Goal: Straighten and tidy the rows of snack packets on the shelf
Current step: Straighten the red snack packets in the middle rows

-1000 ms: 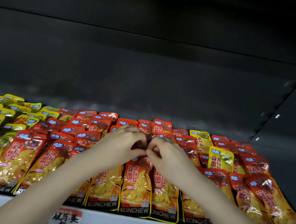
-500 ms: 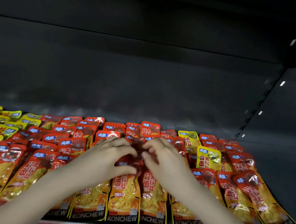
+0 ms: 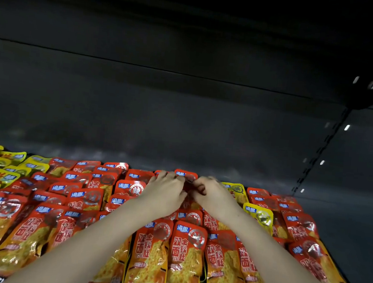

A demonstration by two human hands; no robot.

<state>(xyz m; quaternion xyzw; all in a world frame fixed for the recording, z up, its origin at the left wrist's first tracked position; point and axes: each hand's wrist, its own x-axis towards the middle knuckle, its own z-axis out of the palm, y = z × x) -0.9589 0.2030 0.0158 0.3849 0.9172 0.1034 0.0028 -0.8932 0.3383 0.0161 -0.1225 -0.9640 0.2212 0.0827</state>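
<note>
Dark shelf [image 3: 344, 227] with overlapped rows of red snack packets [image 3: 186, 252]; centre front lies square, side rows skewed, and 2 yellow strays [image 3: 258, 214] sit among the red, so I judge much left. My left hand [image 3: 166, 192] and right hand [image 3: 215, 196], fingers curled, pinch 1 back packet [image 3: 185, 175] in the centre row.

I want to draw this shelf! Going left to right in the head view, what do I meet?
Yellow packets → red packets → left hand → right hand → stray yellow packets → more red packets → slotted shelf upright.
</note>
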